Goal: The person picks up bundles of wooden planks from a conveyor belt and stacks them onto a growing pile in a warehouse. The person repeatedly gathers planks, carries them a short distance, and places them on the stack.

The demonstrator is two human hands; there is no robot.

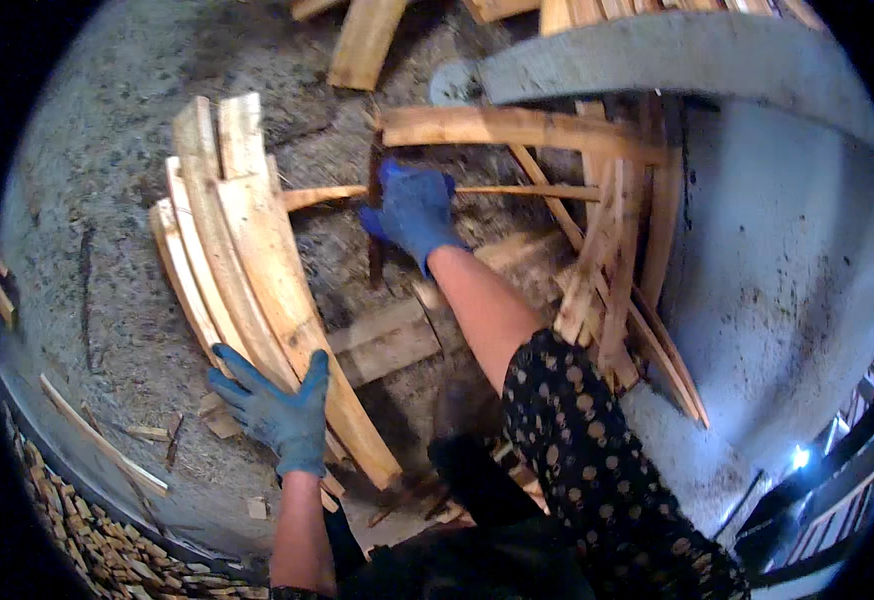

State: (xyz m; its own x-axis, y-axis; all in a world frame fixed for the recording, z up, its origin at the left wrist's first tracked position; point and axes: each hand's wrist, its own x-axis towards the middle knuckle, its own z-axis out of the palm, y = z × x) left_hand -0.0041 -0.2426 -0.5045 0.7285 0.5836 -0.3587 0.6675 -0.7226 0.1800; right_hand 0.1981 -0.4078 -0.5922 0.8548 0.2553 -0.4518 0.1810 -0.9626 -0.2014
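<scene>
Spreading its fingers over the near part of the left boards (269,250), the left hand (279,412) rests. Farther right, the right hand (413,208) covers a thin strip (319,196); whether it pinches, I cannot tell. Gathering seems underway, next calling for a secure grip.

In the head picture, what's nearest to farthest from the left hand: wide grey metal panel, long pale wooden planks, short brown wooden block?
1. Long pale wooden planks: under the left hand.
2. Short brown wooden block: right of the planks.
3. Wide grey metal panel: far right.
</scene>
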